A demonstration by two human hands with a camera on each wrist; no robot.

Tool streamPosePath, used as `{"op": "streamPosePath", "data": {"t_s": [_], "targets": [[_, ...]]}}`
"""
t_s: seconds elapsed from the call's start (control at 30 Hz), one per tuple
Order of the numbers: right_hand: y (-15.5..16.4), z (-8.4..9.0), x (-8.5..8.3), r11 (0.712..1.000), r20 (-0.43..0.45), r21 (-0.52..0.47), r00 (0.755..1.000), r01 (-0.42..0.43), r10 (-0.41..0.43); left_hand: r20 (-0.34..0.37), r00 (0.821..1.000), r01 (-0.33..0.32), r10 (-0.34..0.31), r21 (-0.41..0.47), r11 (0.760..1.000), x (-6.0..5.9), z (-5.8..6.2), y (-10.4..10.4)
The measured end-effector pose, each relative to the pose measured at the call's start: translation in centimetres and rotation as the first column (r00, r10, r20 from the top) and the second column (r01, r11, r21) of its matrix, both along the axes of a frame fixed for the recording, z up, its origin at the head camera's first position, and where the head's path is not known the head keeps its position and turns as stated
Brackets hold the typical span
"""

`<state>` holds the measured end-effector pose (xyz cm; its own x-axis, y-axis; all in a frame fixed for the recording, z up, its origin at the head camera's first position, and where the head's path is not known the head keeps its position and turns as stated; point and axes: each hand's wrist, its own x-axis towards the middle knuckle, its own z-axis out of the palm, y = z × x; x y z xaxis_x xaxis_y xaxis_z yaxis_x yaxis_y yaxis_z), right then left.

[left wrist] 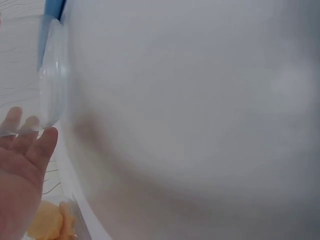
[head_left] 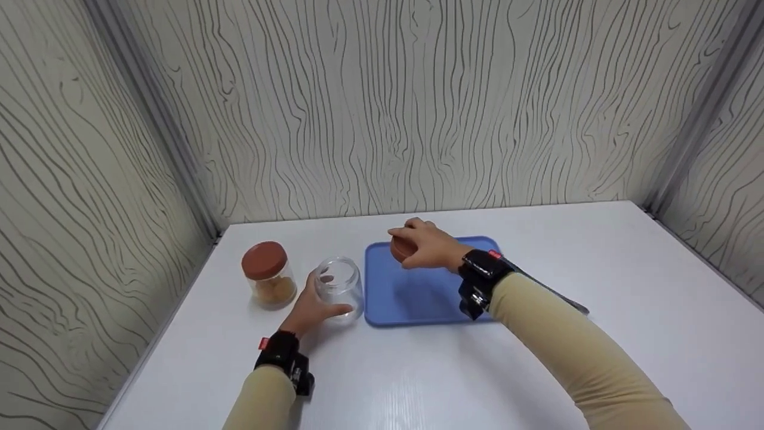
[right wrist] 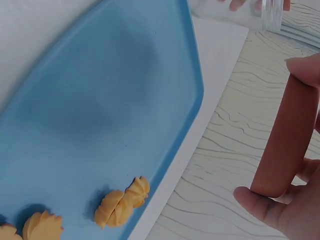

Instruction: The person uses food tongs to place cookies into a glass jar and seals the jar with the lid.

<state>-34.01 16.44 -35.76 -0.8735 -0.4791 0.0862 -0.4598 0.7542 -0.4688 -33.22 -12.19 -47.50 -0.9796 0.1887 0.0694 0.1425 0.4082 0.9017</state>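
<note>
My left hand (head_left: 310,309) is wrapped around a clear, lidless jar (head_left: 339,278) that stands upright just left of a blue tray (head_left: 385,301). In the left wrist view its fingers (left wrist: 44,147) lie against the jar's side. Above the tray, my right hand (head_left: 434,246) grips a reddish-brown lid (right wrist: 286,142) by its edge, tilted on its side. Several golden cookies (right wrist: 115,207) lie on the tray in the right wrist view; my right hand and arm hide them in the head view.
A second jar (head_left: 268,275) with a reddish-brown lid and cookies inside stands left of my left hand. A long dark utensil (head_left: 573,303) lies at the tray's right, partly hidden by my right arm. Wood-patterned panels (head_left: 418,107) enclose the white table (head_left: 382,382).
</note>
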Motion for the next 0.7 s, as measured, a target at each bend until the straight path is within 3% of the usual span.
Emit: {"op": "streamPosePath", "data": {"t_s": [0.17, 0.37, 0.7], "targets": [[1.7, 0.1, 0.1, 1.0, 0.01, -0.019, 1.0, 0.023, -0.022, 0.009, 1.0, 0.011, -0.011, 0.018, 1.0, 0.1, 0.2, -0.1], [3.5, 0.1, 0.0, 0.997, 0.016, 0.044, 0.998, 0.068, -0.069, 0.024, 1.0, 0.008, -0.008, 0.009, 1.0, 0.3, 0.5, 0.1], [5.9, -0.4, 0.5, 0.993, 0.008, 0.047, 0.994, 0.107, -0.107, 0.002, 1.0, 0.011, -0.011, 0.042, 0.999, 0.1, 0.0, 0.0]]}}
